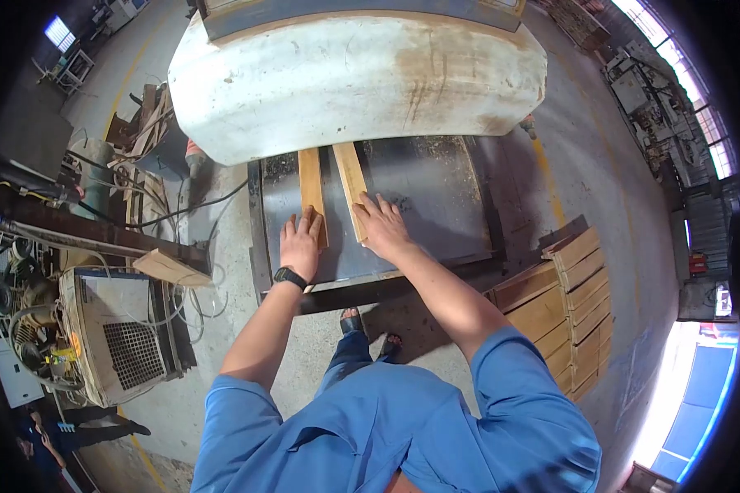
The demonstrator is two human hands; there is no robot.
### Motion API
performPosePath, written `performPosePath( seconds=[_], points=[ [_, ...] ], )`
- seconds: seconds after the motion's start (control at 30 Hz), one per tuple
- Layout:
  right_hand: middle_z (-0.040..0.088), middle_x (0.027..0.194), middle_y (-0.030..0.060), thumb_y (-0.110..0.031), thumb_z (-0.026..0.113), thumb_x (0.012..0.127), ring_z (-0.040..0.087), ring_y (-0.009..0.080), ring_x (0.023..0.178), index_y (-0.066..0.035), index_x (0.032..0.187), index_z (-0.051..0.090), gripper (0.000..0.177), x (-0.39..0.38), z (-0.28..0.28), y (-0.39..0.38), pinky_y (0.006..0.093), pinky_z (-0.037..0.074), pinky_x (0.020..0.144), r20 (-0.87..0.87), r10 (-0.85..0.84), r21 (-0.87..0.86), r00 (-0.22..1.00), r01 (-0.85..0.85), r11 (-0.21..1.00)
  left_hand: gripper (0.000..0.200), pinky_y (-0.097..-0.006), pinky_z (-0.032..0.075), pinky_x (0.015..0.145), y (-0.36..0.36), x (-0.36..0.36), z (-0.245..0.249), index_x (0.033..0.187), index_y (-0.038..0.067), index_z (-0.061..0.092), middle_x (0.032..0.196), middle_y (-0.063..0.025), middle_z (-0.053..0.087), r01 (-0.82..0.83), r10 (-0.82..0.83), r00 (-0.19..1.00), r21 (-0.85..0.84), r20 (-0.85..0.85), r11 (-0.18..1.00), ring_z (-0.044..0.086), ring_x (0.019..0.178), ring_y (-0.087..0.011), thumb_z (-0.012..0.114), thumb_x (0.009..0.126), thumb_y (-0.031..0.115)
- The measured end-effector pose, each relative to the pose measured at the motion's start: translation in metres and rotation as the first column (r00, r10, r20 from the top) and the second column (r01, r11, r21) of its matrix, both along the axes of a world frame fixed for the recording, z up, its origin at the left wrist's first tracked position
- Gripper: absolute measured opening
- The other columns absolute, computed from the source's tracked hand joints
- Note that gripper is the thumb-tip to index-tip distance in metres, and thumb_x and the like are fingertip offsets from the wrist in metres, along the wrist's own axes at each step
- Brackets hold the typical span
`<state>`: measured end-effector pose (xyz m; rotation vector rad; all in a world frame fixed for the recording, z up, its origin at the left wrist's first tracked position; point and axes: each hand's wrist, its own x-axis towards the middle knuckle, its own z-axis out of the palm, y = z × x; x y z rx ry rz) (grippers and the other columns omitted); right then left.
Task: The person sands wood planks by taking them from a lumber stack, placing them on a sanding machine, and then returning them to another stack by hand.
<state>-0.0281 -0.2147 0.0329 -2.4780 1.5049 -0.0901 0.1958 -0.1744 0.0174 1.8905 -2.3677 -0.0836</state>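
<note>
Two long, narrow wooden boards lie on a dark metal machine table [395,222], their far ends hidden under a large pale hood. My left hand [301,242], with a black watch on its wrist, rests palm down at the near end of the left board [311,181], its fingers outstretched and partly on the wood. Over the near end of the right board [349,171] lies my right hand [384,226], fingers spread, some reaching past the board's right side. Neither hand appears wrapped around its board.
The worn white hood [345,82] spans the table's far side. Stacked wooden pieces [580,304] stand at right. On the left are a boxy machine with a grille [123,329], hoses and a bin of scrap wood [152,135]. Another person [66,431] is at lower left.
</note>
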Motion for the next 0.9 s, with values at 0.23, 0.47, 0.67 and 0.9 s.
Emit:
performPosePath(
  seconds=[0.23, 0.47, 0.67, 0.9],
  points=[
    [0.037, 0.159, 0.0125, -0.024, 0.089, 0.07, 0.039, 0.0409, 0.143, -0.013, 0.146, 0.05, 0.086, 0.021, -0.001, -0.033, 0.0498, 0.038, 0.112, 0.037, -0.039, 0.021, 0.999, 0.038, 0.999, 0.084, -0.0492, 0.039, 0.113, -0.039, -0.002, 0.004, 0.148, 0.019, 0.051, 0.159, -0.004, 0.04, 0.001, 0.001, 1.0, 0.074, -0.026, 0.997, 0.044, 0.138, -0.0387, 0.086, 0.072, 0.021],
    [0.041, 0.154, 0.0108, -0.025, 0.089, 0.071, 0.045, 0.0372, 0.137, -0.011, 0.137, 0.055, 0.075, 0.029, -0.004, -0.054, 0.0468, 0.04, 0.11, 0.06, -0.072, -0.065, 0.996, 0.076, 0.995, 0.087, -0.0498, 0.042, 0.111, -0.064, 0.004, 0.003, 0.146, 0.021, 0.054, 0.156, -0.0022, 0.043, 0.0, -0.001, 0.998, -0.023, -0.058, 1.0, 0.044, 0.138, -0.0379, 0.089, 0.066, 0.018],
    [0.055, 0.125, 0.0074, -0.024, 0.083, 0.075, 0.053, 0.0296, 0.115, -0.009, 0.118, 0.064, 0.05, 0.032, -0.01, -0.065, 0.0422, 0.043, 0.102, 0.117, -0.01, -0.166, 0.993, 0.029, 0.986, 0.078, -0.0487, 0.041, 0.111, -0.088, 0.006, -0.001, 0.141, 0.02, 0.059, 0.145, -0.0042, 0.05, 0.003, -0.009, 0.996, -0.059, -0.087, 0.998, 0.046, 0.133, -0.0374, 0.088, 0.068, 0.022],
    [0.053, 0.14, 0.0099, -0.015, 0.069, 0.087, 0.039, 0.0381, 0.143, -0.008, 0.13, 0.062, 0.044, 0.047, -0.019, -0.08, 0.05, 0.034, 0.117, 0.081, -0.138, -0.14, 0.987, 0.149, 0.979, 0.075, -0.0474, 0.045, 0.105, -0.112, 0.005, -0.004, 0.138, 0.019, 0.06, 0.134, -0.0058, 0.056, 0.001, -0.006, 0.999, -0.102, -0.049, 0.995, 0.05, 0.126, -0.0348, 0.088, 0.067, 0.02]
  ],
)
